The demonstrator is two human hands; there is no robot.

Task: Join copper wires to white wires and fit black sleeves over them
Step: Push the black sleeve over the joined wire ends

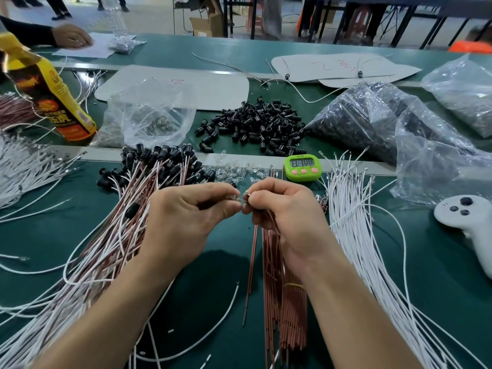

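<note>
1. At nine o'clock from the hands lies a fanned heap of joined wires (119,235), sleeved ends pointing to eleven. This is probably the finished pile, kept apart from raw stock.
2. At twelve o'clock, loose black sleeves (255,123) are heaped beyond the table's rail, within reach for the fitting step, I judge.
3. At six o'clock a banded bundle of copper wires (288,302) lies just beneath the right hand, likely so one can be drawn at a time.
4. At three o'clock the white wires (356,235) lie combed parallel, terminal ends towards one o'clock.
5. Left hand (186,222): fingers curled close, thumb and forefinger pinching a small clear part (234,196), too blurred to name.
6. Right hand (282,217): a narrow pinch on the tip of a single copper wire (251,262), which hangs towards six. The two pinches nearly touch, so the join looks under way.
</note>
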